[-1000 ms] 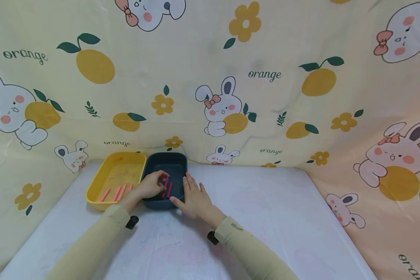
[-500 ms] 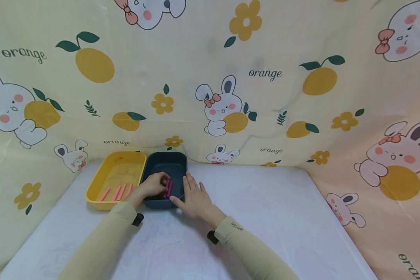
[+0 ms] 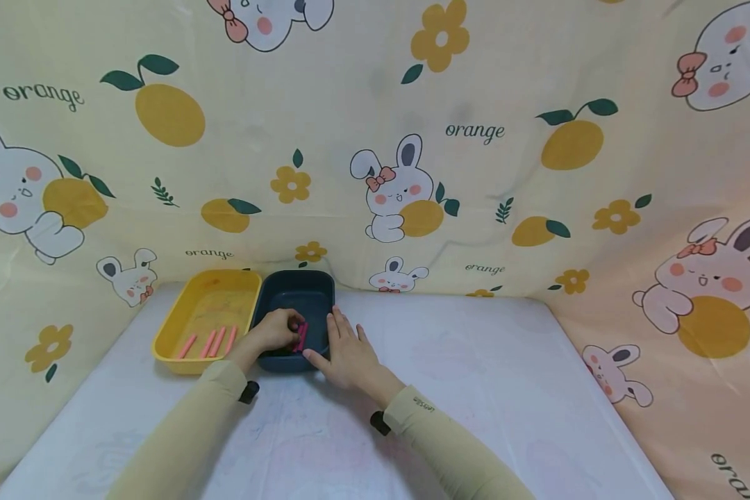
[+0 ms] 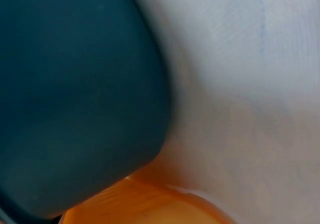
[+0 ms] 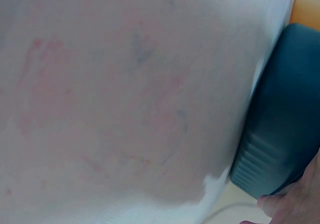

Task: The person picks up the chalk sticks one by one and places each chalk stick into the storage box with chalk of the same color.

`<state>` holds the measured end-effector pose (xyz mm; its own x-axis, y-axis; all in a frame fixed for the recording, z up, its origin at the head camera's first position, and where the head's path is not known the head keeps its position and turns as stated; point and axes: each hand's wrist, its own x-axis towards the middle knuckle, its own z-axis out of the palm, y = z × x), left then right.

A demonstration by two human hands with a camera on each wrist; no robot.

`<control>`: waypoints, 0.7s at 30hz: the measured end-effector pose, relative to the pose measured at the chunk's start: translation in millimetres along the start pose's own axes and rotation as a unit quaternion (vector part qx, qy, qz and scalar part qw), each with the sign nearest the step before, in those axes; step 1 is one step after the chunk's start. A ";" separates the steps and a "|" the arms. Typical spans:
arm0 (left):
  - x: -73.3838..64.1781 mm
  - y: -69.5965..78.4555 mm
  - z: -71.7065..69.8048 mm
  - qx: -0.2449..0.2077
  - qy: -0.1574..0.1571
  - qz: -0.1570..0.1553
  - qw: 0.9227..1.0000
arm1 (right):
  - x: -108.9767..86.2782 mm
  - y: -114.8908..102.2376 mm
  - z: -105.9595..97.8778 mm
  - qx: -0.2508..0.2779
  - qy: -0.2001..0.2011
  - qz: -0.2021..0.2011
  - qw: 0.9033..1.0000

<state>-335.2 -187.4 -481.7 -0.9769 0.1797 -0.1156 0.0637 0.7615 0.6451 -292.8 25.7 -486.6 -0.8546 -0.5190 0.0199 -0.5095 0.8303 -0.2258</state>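
Note:
In the head view my left hand (image 3: 276,329) reaches into the dark blue tray (image 3: 315,295). Its curled thumb and fingers pinch a thin magenta stick (image 3: 302,337) near the tray floor, close against other magenta sticks; the fingers partly cover them. My right hand (image 3: 351,357) rests along the tray's right side, fingers straight, thumb at the near rim. In the right wrist view part of that hand (image 5: 300,199) touches the end of the tray (image 5: 280,114). The left wrist view shows the tray's outer wall (image 4: 85,94) but no hand.
A yellow tray (image 3: 215,295) stands directly left of the dark one, with several pale pink sticks (image 3: 217,342) near its front. Both sit on a white-covered table (image 3: 462,389). A printed cloth (image 3: 475,187) hangs behind and at the sides.
My left hand has shifted slightly right and lowered the magenta stick beside the other magenta sticks, so they now lie closer together. The right hand has stayed in place.

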 end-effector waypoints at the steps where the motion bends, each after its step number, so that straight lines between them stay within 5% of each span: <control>1: -0.1 0.3 0.1 0.000 0.000 0.000 1.000 | 0.0 0.1 0.0 0.000 0.000 0.000 1.000; 13: 2.4 3.1 -0.6 0.018 0.027 0.052 0.998 | 5.8 4.2 -1.2 0.039 0.004 0.020 0.999; 21: -16.8 16.9 -0.7 0.033 0.098 0.084 0.991 | -0.7 15.0 -4.0 0.073 0.080 0.009 0.994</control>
<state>-317.9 -178.0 -468.3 -0.9719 0.1876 0.1423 0.2355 0.7713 0.5913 -300.2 39.3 -486.1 -0.8741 -0.4563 0.1664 -0.4844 0.7946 -0.3659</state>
